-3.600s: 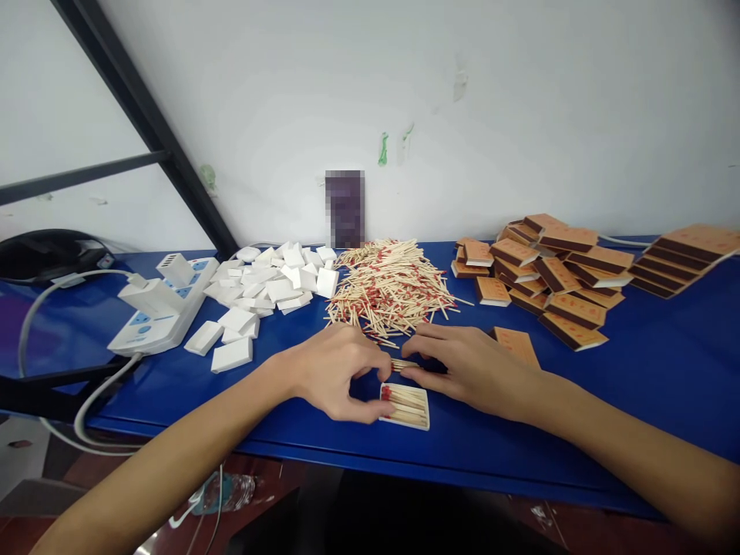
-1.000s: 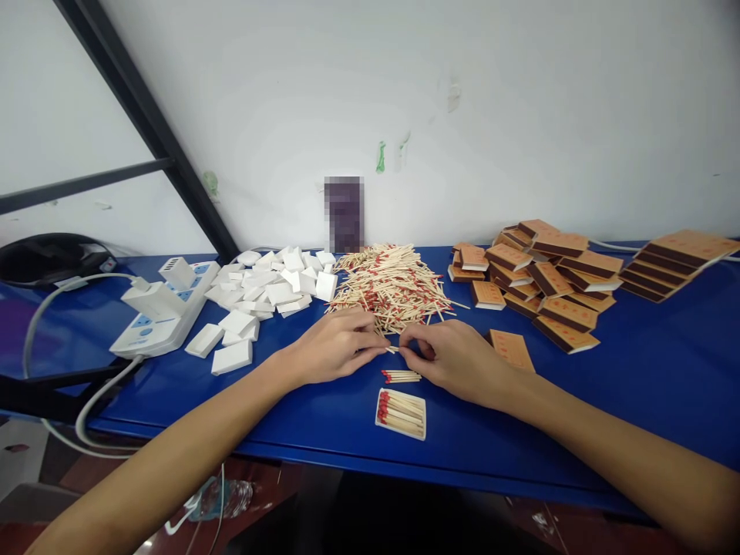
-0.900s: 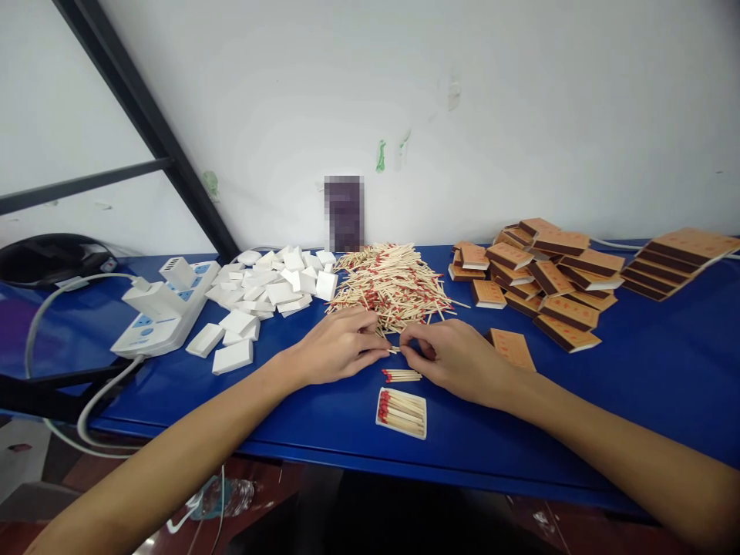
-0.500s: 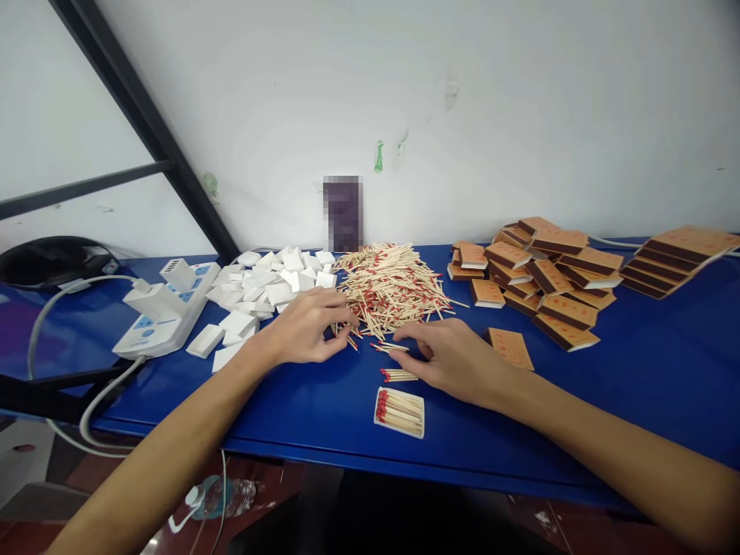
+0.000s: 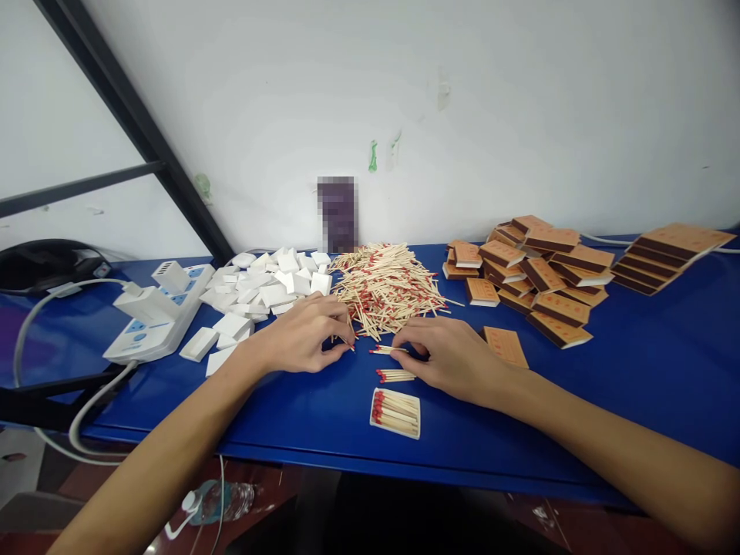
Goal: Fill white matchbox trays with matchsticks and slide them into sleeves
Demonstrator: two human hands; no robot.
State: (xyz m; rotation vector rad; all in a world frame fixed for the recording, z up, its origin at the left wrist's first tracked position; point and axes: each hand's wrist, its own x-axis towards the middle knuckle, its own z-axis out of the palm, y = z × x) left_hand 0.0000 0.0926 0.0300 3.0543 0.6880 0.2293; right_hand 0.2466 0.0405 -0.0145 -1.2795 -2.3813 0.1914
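Observation:
My left hand is at the near left edge of a heap of loose red-tipped matches. Its thumb and forefinger pinch a match, and only a small end shows at the fingertips. My right hand is closed on a few matches lying just in front of the heap, their red heads pointing left. Closer to me is a small row of matches, heads also leftward. Nearest the table's front edge, a white matchbox tray holds a layer of matches.
White empty trays are heaped at left, beside a power strip with plugs and cables. Orange matchbox sleeves are piled at right, with one matchbox by my right wrist. A black metal frame stands left.
My left hand has drawn slightly back from the heap, its fingertips now pinched on a match. My right hand stays at its matches. The whole view has shifted a little.

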